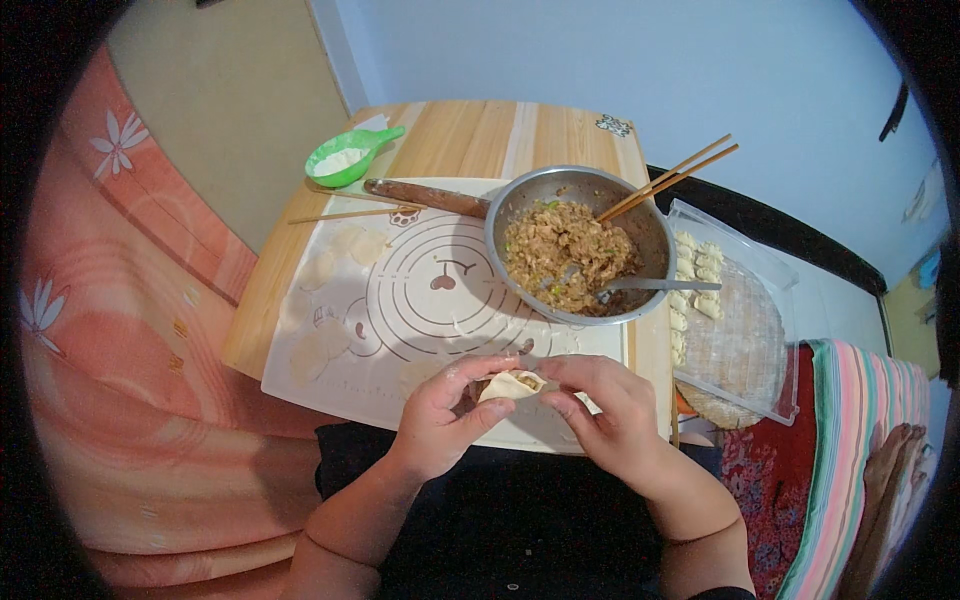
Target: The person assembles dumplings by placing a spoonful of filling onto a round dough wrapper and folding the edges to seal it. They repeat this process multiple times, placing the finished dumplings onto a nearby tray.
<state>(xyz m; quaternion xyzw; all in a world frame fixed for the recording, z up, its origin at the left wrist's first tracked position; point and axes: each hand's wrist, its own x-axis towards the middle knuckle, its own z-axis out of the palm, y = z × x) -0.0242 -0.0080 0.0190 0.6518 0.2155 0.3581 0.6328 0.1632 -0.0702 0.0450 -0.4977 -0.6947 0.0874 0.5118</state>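
Note:
A half-folded dumpling (512,385) is held just above the near edge of the white dough mat (470,340), with some brown filling showing at its right end. My left hand (445,410) is closed around its left side, the thumb in front and the fingers behind. Curled at the right end is my right hand (610,405), its thumb and forefinger at the open edge of the wrapper. Beyond my hands stands a steel bowl (660,235) of minced filling (570,250). Pale round wrappers (318,352) lie on the mat's left side.
Chopsticks (670,180) and a metal spoon (660,285) rest in the bowl. A rolling pin (425,195) touches it. Other chopsticks (355,213) lie near a green scoop (345,160) of white flour. On the right, a clear bin (785,395) has finished dumplings (705,265) on a round woven tray (750,320).

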